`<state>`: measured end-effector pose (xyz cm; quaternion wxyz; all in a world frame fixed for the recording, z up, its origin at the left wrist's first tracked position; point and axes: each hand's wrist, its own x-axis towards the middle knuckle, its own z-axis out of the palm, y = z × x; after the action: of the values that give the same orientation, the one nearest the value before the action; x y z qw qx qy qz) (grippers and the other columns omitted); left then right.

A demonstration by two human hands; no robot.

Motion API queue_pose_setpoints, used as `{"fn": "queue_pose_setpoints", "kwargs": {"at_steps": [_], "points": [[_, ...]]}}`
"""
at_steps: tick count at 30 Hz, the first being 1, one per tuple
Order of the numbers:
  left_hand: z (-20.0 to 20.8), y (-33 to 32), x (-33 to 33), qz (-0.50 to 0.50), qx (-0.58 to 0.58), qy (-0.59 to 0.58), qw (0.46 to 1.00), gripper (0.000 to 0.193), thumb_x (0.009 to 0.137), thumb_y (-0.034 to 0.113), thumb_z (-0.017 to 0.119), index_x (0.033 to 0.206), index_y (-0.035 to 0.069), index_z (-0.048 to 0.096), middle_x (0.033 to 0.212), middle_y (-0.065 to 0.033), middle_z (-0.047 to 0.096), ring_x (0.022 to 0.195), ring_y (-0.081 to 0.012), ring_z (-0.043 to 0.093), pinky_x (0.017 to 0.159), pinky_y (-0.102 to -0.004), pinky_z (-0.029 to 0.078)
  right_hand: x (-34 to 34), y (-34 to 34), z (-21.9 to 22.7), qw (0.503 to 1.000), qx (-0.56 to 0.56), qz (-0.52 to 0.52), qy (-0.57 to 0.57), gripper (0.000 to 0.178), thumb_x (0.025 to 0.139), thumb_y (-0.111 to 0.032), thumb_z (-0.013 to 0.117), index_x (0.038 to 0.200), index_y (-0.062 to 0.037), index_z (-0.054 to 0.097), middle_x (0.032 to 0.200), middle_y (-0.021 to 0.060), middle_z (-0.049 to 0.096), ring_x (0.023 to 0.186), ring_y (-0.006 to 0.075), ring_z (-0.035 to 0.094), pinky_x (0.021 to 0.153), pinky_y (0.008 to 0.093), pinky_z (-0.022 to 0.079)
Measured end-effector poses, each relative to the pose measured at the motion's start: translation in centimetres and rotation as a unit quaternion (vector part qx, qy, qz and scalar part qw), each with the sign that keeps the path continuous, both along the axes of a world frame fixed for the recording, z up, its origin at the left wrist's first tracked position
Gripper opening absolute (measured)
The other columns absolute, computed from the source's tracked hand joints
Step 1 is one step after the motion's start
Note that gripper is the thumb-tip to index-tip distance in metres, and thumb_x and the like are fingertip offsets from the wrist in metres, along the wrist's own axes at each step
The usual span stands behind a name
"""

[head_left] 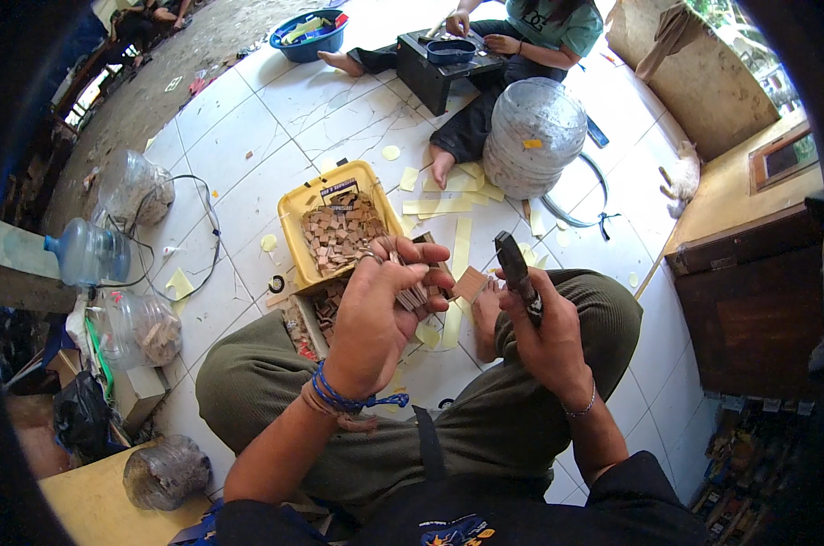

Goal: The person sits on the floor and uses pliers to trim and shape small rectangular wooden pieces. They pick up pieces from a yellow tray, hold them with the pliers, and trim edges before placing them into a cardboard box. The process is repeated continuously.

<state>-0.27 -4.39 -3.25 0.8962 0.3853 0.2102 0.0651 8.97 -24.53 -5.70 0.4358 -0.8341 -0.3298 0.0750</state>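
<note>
My left hand point(366, 314) is closed around a small stack of thin, flat pieces point(412, 295), their edges showing between the fingers. A square tan piece point(469, 284) sits just past my left fingertips; whether they touch it I cannot tell. In my right hand point(550, 344) is a black plier-like tool point(518, 273), its blunt head pointing up and away from me. Beyond my left hand stands a yellow basket point(291, 215) full of small brown pieces point(341, 235). A box point(314, 318) with more such pieces is partly hidden behind my left wrist.
Yellow scraps point(462, 241) lie across the white tiles. Ahead, another person works at a low black table point(421, 77), beside a large clear plastic container point(537, 132) and a blue basin point(310, 41). Plastic bottles point(89, 250) stand at left; a cat point(681, 177) lies at right.
</note>
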Motion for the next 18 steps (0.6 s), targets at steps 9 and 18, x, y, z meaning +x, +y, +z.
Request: {"fn": "queue_pose_setpoints", "kwargs": {"at_steps": [9,18], "points": [[-1.0,-0.4,0.1,-0.094,-0.111,0.088,0.985,0.032,0.112,0.039,0.047,0.108,0.01,0.059,0.091,-0.002,0.065,0.075,-0.0183,0.067,0.07,-0.0335,0.056,0.1,-0.1,0.0,0.999,-0.008,0.033,-0.003,0.031,0.098,-0.01,0.071,0.126,-0.0032,0.06,0.097,0.0197,0.072,0.086,0.0337,0.074,0.073,0.0407,0.057],[0.2,-0.4,-0.1,-0.091,-0.096,0.084,0.988,0.041,0.11,0.041,0.052,0.12,0.001,0.058,0.081,0.0011,0.059,0.051,-0.0051,0.046,0.053,-0.0254,0.048,0.1,0.1,0.2,1.0,-0.013,0.0,0.01,0.033,0.097,-0.01,0.071,0.128,-0.0017,0.061,0.099,0.0205,0.073,0.088,0.0339,0.075,0.075,0.0417,0.057]]}}
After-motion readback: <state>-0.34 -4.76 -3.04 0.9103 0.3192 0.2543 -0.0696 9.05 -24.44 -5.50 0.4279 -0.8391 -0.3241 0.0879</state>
